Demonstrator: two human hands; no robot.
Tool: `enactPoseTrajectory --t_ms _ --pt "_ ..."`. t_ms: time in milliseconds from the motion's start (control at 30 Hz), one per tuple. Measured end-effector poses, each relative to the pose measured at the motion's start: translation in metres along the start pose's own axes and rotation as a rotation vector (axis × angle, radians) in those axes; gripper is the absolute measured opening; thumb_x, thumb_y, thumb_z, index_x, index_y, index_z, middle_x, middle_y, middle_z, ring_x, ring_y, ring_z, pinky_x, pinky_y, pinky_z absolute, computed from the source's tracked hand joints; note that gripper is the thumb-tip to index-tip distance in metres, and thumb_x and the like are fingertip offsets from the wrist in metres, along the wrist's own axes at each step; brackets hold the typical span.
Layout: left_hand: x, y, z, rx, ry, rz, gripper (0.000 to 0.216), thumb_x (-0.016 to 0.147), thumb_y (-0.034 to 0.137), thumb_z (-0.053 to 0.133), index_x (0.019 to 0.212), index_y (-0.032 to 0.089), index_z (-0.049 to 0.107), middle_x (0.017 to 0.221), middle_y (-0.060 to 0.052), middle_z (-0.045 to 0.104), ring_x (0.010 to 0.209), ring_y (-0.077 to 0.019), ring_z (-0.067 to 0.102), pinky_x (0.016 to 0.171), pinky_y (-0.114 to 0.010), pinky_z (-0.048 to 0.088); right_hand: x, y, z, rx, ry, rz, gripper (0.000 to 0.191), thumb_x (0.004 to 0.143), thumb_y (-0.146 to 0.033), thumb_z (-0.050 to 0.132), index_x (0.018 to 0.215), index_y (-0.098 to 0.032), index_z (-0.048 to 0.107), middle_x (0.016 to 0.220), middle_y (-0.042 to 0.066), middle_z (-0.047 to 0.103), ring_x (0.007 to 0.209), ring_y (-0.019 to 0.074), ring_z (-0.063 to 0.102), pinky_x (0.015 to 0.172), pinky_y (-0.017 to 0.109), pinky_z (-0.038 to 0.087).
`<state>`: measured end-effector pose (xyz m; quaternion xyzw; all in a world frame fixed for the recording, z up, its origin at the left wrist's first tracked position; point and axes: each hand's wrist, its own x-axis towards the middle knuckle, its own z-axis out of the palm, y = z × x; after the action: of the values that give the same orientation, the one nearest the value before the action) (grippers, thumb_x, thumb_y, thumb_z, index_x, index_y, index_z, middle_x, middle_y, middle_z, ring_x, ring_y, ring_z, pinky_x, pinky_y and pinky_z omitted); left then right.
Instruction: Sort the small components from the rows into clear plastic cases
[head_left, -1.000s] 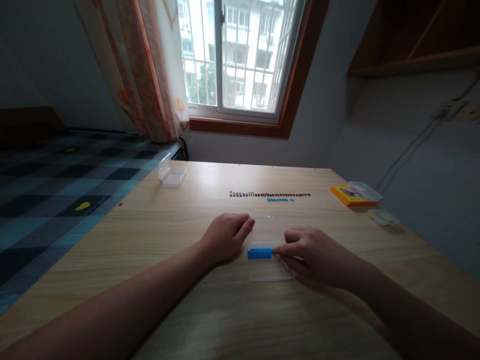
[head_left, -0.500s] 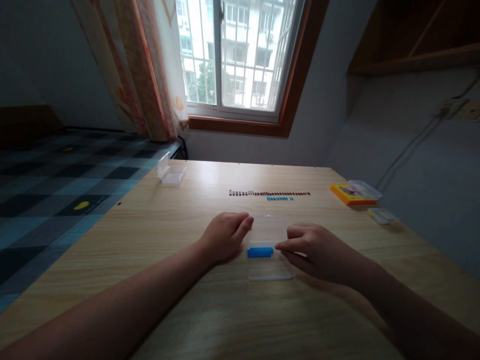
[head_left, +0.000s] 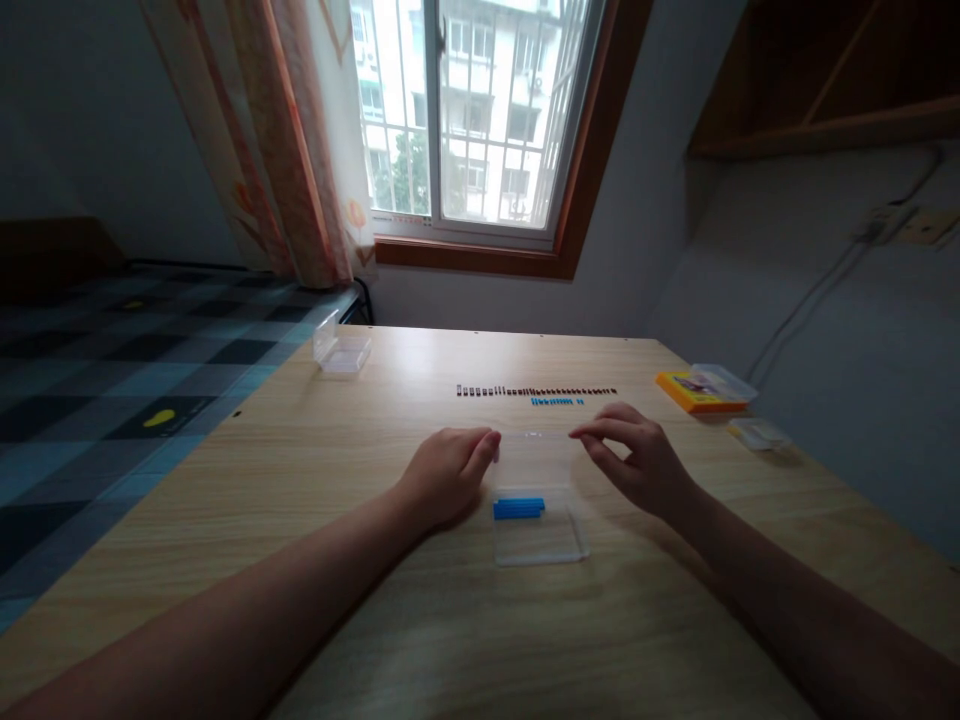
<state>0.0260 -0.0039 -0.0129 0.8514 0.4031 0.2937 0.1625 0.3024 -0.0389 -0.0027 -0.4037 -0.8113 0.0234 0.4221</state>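
Note:
An open clear plastic box (head_left: 540,552) lies flat on the table in front of me, its see-through lid folded back on the far side. Inside its near half, against the left wall, sit several blue strips (head_left: 517,509) side by side. My left hand (head_left: 452,472) is closed at the lid's left edge, thumb and fingers gripping it. Just beyond the lid's far right side, my right hand (head_left: 626,450) hovers with fingertips pinched; what they hold, if anything, is too small to see. Past the box runs a short row of small blue pieces (head_left: 555,402).
Behind the blue pieces stretches a long row of small dark pieces (head_left: 536,391). An open clear box (head_left: 346,355) stands at the far left of the table (head_left: 360,620). At the right edge are a yellow-orange box (head_left: 701,388) and a small clear case (head_left: 757,434).
My right hand has moved away from beside the blue strips, forward to the lid's far right side. My left hand stays at the lid's left edge.

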Motion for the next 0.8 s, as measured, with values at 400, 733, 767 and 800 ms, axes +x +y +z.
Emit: enactPoseTrajectory --t_ms 400,733,767,800 --pt "0.0 0.0 -0.001 -0.011 0.002 -0.021 0.057 0.103 0.047 0.024 0.077 0.02 0.068 0.075 -0.005 0.072 0.075 -0.0224 0.067 0.071 -0.032 0.044 0.004 0.066 0.036 -0.17 0.208 0.213 0.032 0.091 -0.02 0.053 0.114 -0.022 0.075 0.115 0.013 0.068 0.113 0.0296 0.061 0.104 0.053 0.046" --pt "0.0 -0.002 0.0 -0.019 0.024 -0.016 0.057 0.104 0.046 0.024 0.078 0.02 0.068 0.076 -0.005 0.073 0.075 -0.022 0.067 0.072 -0.032 0.045 0.037 0.076 0.071 -0.321 -0.066 0.108 0.033 0.088 -0.018 0.062 0.115 -0.026 0.078 0.152 0.011 0.051 0.147 0.037 0.036 0.119 0.063 0.027" --pt "0.0 -0.002 0.0 -0.02 0.025 -0.016 0.057 0.104 0.046 0.024 0.078 0.02 0.068 0.075 -0.005 0.072 0.075 -0.0219 0.067 0.071 -0.032 0.045 0.039 0.077 0.072 -0.329 -0.074 0.11 0.032 0.089 -0.019 0.062 0.116 -0.026 0.078 0.153 0.011 0.051 0.147 0.0376 0.036 0.118 0.064 0.027" --pt "0.0 -0.002 0.0 -0.021 0.026 -0.017 0.057 0.104 0.046 0.024 0.078 0.02 0.068 0.075 -0.005 0.072 0.074 -0.0218 0.067 0.071 -0.032 0.045 0.04 0.078 0.073 -0.334 -0.08 0.112 0.031 0.09 -0.02 0.062 0.115 -0.026 0.078 0.154 0.012 0.05 0.147 0.0381 0.036 0.118 0.065 0.027"
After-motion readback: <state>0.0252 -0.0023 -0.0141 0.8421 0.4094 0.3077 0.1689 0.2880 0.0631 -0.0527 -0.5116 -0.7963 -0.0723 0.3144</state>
